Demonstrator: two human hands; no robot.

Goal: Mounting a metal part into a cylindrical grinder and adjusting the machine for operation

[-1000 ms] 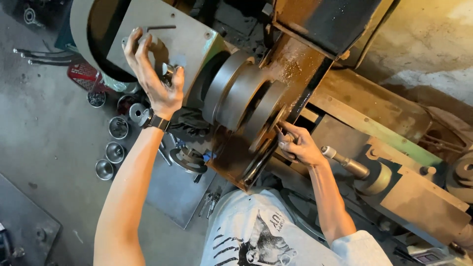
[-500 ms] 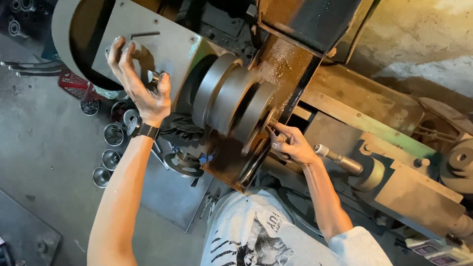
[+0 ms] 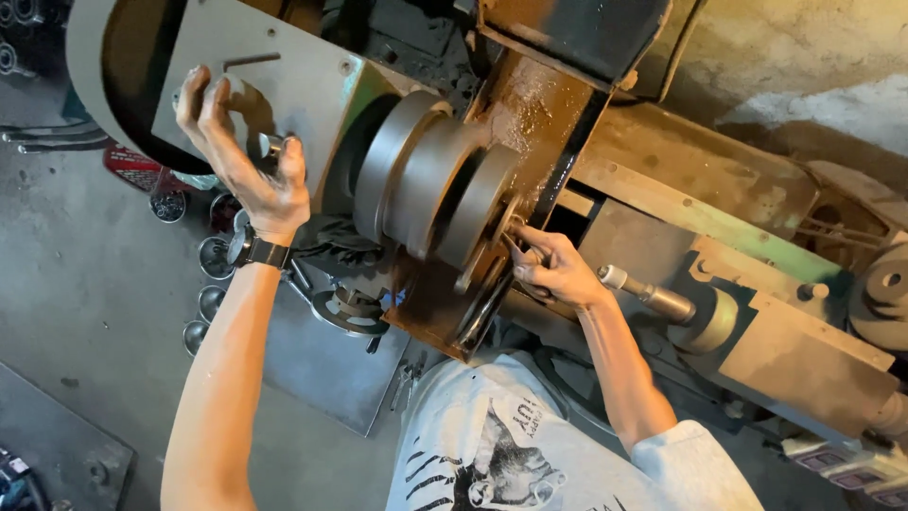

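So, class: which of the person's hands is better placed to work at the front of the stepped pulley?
Right. The right hand already sits beside the stepped pulley; the left hand rests on the grey cover plate.

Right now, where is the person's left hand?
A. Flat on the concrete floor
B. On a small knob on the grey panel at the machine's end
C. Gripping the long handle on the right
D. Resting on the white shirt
B: the left hand is spread against the grey panel, its thumb by a small knob, while the right hand is at the stepped pulley.
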